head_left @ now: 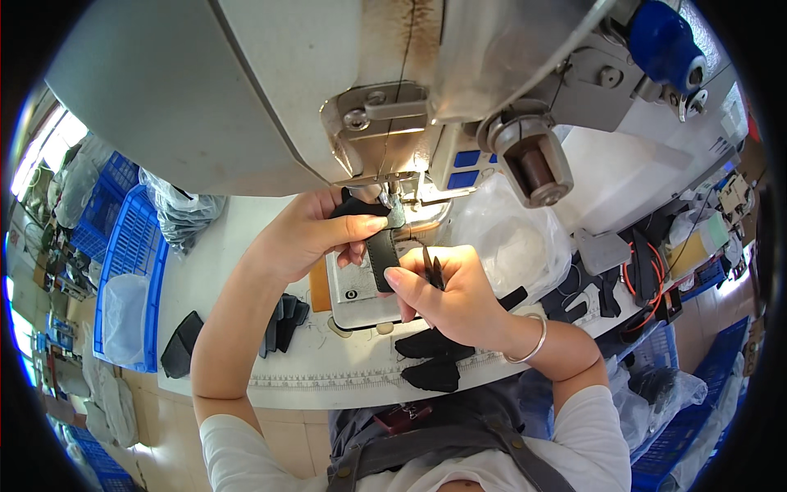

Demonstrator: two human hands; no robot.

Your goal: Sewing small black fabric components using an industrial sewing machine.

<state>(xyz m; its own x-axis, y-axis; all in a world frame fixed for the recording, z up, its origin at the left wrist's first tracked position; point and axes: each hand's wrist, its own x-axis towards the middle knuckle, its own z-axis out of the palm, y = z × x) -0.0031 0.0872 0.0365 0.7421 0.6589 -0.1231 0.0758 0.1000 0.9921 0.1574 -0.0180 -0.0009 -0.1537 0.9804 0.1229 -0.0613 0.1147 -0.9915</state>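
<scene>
Beneath the head of a sewing machine [205,90], a black stitched strip [380,261] hangs from my left hand [311,234]. The left thumb and fingers pinch its upper part, where a dark folded piece lies close to the needle area. My right hand [455,299] is closed at the strip's lower end, thumb against the forefinger. A dark two-pointed tool, like thread snips [434,269], sticks up out of that hand; its handles are hidden in the palm. Below the right hand, black cut pieces [433,371] lie on the white table [328,385].
Dark cut pieces [284,324] and another black piece [181,344] lie to the left. A blue crate [131,271] stands beyond the table's left edge. Clear plastic bags [512,246] sit right of the needle. Orange cord [656,283] and dark parts crowd the right side.
</scene>
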